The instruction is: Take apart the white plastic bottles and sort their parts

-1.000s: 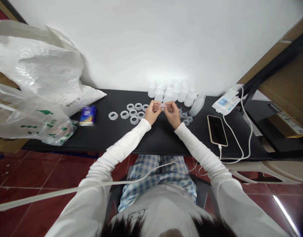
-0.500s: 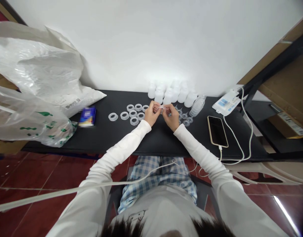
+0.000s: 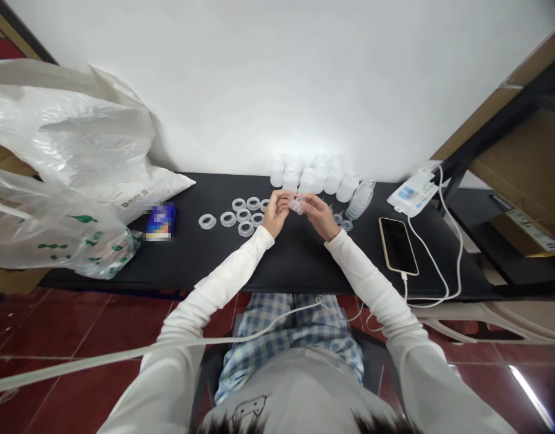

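Over the middle of the table, my left hand (image 3: 277, 212) and my right hand (image 3: 320, 215) meet around a small translucent plastic ring-shaped collar (image 3: 296, 205). Fingers of both hands pinch it from either side, and they hide part of it. Left of my left hand lie several translucent collars (image 3: 228, 218) with wide round openings. Behind my hands stands a cluster of white translucent bottles (image 3: 307, 179). Close to my right hand, several small clear pieces (image 3: 346, 225) rest on the table, partly covered by the hand.
A stack of clear domed pieces (image 3: 361, 199) leans right of the bottles. Farther right are a phone (image 3: 398, 246) with a cable and a white packet (image 3: 413, 191). Large plastic bags (image 3: 69, 138) and a blue box (image 3: 160, 221) occupy the left of the black table (image 3: 187, 253).
My hands have tilted the collar so that its side shows more. My right hand has shifted slightly right and opened its grip a little. The view has tipped slightly upward.
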`<state>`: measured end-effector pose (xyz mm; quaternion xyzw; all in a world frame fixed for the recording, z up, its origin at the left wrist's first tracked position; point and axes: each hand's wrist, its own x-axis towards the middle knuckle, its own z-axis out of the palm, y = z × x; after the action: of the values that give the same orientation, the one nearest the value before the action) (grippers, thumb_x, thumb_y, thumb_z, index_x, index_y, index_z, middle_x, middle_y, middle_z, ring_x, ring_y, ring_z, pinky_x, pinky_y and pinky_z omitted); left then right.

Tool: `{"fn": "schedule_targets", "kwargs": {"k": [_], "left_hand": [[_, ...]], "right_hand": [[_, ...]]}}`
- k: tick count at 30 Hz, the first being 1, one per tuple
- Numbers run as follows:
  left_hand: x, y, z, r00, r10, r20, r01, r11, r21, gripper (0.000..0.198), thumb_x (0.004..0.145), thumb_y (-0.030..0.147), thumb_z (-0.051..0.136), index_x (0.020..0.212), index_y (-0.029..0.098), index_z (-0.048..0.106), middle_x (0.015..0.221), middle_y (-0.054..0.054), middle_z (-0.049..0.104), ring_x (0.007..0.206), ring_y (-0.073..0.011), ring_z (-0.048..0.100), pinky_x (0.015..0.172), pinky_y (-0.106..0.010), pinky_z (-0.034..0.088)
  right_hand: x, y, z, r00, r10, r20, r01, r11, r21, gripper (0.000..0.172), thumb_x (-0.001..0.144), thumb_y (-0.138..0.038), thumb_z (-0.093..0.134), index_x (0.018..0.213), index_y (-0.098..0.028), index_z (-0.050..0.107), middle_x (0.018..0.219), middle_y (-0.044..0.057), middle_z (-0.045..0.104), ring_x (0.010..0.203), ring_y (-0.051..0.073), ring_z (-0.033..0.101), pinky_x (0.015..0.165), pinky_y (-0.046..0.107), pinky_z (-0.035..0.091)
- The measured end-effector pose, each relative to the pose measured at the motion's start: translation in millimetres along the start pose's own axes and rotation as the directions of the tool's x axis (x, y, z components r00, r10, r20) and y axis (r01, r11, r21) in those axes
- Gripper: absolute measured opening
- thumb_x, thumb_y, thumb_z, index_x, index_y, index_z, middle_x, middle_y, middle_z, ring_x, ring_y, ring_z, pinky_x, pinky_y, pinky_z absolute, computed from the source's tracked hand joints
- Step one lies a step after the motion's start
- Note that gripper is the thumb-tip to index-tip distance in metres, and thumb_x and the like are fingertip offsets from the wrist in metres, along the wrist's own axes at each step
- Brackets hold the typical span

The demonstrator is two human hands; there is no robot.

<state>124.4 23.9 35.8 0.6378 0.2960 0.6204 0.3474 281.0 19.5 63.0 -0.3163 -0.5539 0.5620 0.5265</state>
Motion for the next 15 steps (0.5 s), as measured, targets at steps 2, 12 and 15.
{"fn": "schedule_targets", "kwargs": {"k": [2,12,15], "left_hand": [[4.7,-4.8,-2.4,0.999,-0.044,-0.015,0.044,0.999,-0.015,0.026,0.090,0.035,0.056,0.113,0.025,0.049,0.104,-0.005,0.061,0.094,-0.0158,0.065,0.085,-0.031,0.055],[69.4,-29.6,11.5,0.936,-0.195,-0.293,0.348,0.640,0.685,0.074,0.066,0.038,0.083,0.122,0.011,0.043,0.125,-0.023,0.049,0.127,-0.0384,0.048,0.109,-0.053,0.036],[75.1,-33.6,15.4,0.938,-0.224,-0.264,0.346,0.571,0.745,0.058,0.071,0.042,0.079,0.111,0.012,0.049,0.116,-0.022,0.055,0.120,-0.0395,0.051,0.106,-0.054,0.036]], "right_hand": [[0.1,-2.6,-2.4,0.999,-0.027,-0.040,0.026,0.999,-0.028,0.037,0.068,-0.050,0.083,0.085,-0.023,0.064,0.103,0.001,0.069,0.086,0.013,0.063,0.080,0.029,0.055],[9.3,1.2,-13.9,0.889,-0.296,-0.349,0.200,0.937,-0.286,0.046,0.073,-0.063,0.073,0.087,-0.024,0.052,0.072,-0.005,0.051,0.062,0.008,0.050,0.060,0.023,0.048],[11.2,3.5,-18.4,0.871,-0.330,-0.364,0.220,0.924,-0.312,0.045,0.077,-0.064,0.068,0.090,-0.025,0.048,0.076,-0.004,0.051,0.067,0.009,0.053,0.063,0.023,0.050]]}}
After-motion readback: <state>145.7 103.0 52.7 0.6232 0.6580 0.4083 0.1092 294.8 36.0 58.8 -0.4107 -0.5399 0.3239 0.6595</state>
